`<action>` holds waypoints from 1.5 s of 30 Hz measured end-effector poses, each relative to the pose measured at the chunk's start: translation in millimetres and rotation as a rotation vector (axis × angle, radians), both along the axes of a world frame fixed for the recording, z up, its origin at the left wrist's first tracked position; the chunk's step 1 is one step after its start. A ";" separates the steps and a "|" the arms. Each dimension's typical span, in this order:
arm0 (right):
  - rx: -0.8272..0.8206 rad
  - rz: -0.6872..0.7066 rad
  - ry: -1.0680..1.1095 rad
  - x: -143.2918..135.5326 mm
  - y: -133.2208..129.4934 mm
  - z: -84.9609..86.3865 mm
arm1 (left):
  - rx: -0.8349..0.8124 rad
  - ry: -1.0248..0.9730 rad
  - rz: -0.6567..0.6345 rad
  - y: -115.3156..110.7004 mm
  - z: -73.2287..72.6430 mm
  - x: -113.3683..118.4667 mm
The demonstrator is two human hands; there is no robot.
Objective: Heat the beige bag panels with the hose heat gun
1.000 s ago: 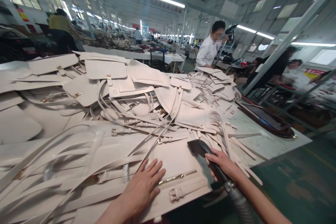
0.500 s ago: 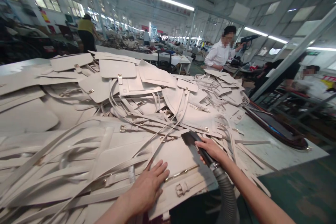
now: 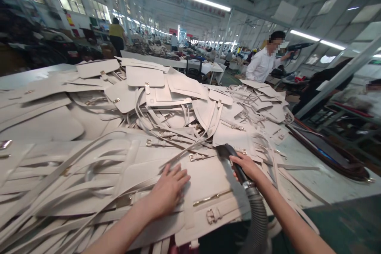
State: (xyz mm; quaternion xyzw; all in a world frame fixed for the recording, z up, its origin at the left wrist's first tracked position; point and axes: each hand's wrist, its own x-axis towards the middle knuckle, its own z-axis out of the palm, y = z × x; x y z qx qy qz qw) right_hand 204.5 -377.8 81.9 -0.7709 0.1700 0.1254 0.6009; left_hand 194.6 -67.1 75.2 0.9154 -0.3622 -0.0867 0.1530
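Note:
My right hand (image 3: 245, 164) is wrapped round a black vacuum nozzle (image 3: 228, 151), which joins a ribbed grey hose (image 3: 256, 214) running down off the front edge. The flat nozzle head rests at the far part of a cream bag piece (image 3: 205, 178) with a zip (image 3: 212, 197) and a buckle (image 3: 212, 216). My left hand (image 3: 169, 188) lies on the left part of that piece, palm down and fingers spread. Cream straps (image 3: 104, 206) pass beside and under my left forearm.
A high pile of cream bag parts (image 3: 145, 77) covers much of the table (image 3: 300, 174). Dark brown straps or trim (image 3: 336, 154) lie at the right. Across the table a person in white (image 3: 263, 61) holds up a dark tool (image 3: 300, 47). A slanted metal post (image 3: 327, 87) stands at the right.
My left hand has moved up the bag piece, away from the front edge and the zip. The right hand keeps hold of the nozzle. The whole view has shifted a little.

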 end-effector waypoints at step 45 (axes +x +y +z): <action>0.084 0.525 -0.056 49.6 165.4 52.3 | -0.134 -0.338 0.488 21.1 -30.2 -15.8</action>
